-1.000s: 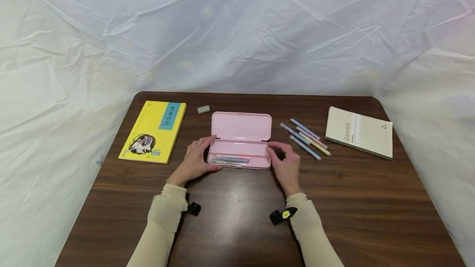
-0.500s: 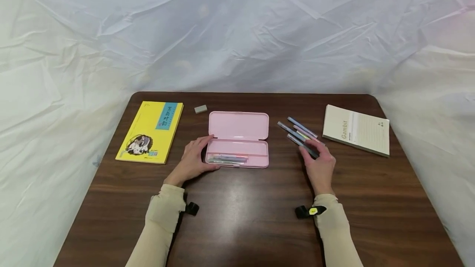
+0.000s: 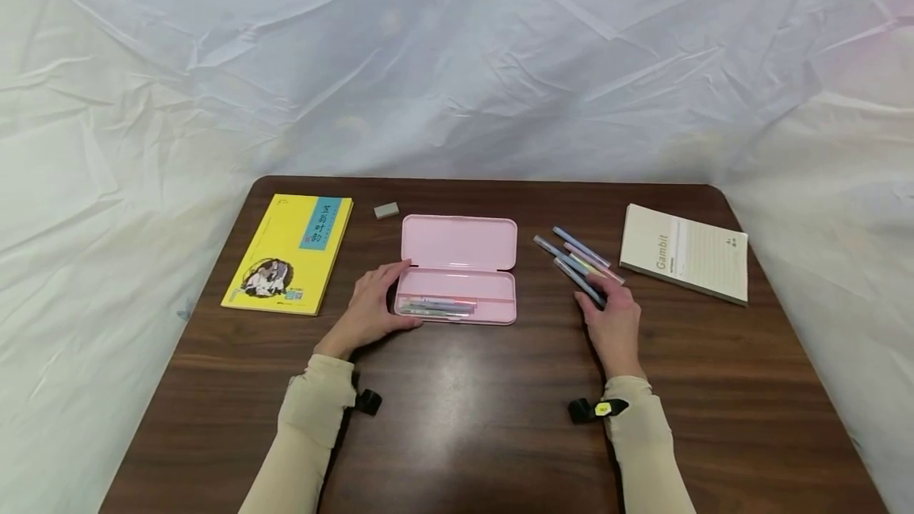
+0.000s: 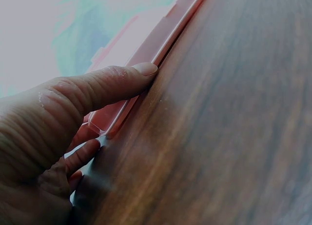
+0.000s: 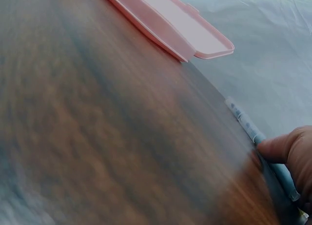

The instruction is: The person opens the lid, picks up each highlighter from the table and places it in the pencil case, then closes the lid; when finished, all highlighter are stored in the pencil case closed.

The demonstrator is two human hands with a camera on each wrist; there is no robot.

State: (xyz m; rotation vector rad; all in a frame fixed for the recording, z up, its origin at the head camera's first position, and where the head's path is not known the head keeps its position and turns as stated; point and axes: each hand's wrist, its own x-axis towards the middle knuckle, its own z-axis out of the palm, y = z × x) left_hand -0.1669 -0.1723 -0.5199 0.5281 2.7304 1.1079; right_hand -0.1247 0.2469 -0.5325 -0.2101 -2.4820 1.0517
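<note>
A pink pencil case (image 3: 500, 310) lies open on the table, its lid (image 3: 459, 242) tipped back. Several clear-barrelled pens (image 3: 437, 307) lie in its front compartment. My left hand (image 3: 367, 312) holds the case by its left end; in the left wrist view the thumb (image 4: 117, 86) presses along the front edge, and the other fingertips are partly hidden behind the corner. Right of the case, my right hand (image 3: 614, 320) pinches the near end of a blue-grey pen (image 3: 574, 276). The right wrist view shows the thumb against this pen (image 5: 243, 121); the opposing fingers are mostly hidden.
Several other pens (image 3: 581, 247) in blue, purple and yellow lie in a loose group just beyond my right hand. A yellow book (image 3: 289, 252) is at the left, and a grey eraser (image 3: 386, 211) sits behind the case. A cream notebook (image 3: 685, 255) lies at the right.
My right hand has left the case's right edge and moved right to the pens, where it now pinches the nearest one. The left hand has stayed on the case.
</note>
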